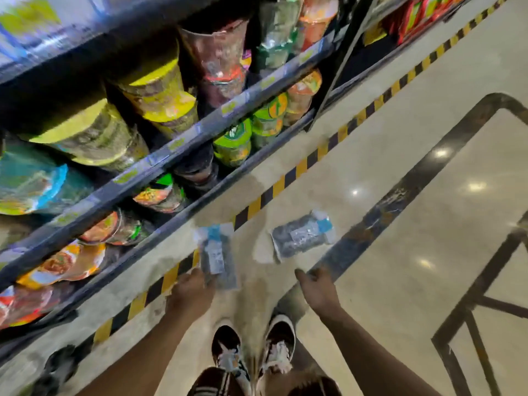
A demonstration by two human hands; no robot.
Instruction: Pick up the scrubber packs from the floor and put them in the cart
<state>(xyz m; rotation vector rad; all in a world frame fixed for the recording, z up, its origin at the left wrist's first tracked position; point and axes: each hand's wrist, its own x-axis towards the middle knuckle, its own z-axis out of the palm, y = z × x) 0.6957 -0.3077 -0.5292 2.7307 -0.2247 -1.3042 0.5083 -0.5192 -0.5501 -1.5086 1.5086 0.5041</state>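
Observation:
Two scrubber packs show in the blurred head view, each a dark pad in clear plastic with a blue-and-white label. One scrubber pack (218,257) is in my left hand (191,294), whose fingers grip its near end, above the striped floor tape. The other scrubber pack (303,235) lies flat on the pale floor, a little beyond my right hand (317,290). That hand hangs over the floor with fingers loosely apart and nothing in it. The cart is hidden except for a dark metal frame (468,307) at the right edge, which may belong to it.
Store shelves (183,144) packed with cup noodles and snack bags fill the left side, close to my left arm. Yellow-and-black tape (288,181) runs along their base. My shoes (254,350) stand on the glossy tiled floor (428,224), with a dark inlay stripe crossing it.

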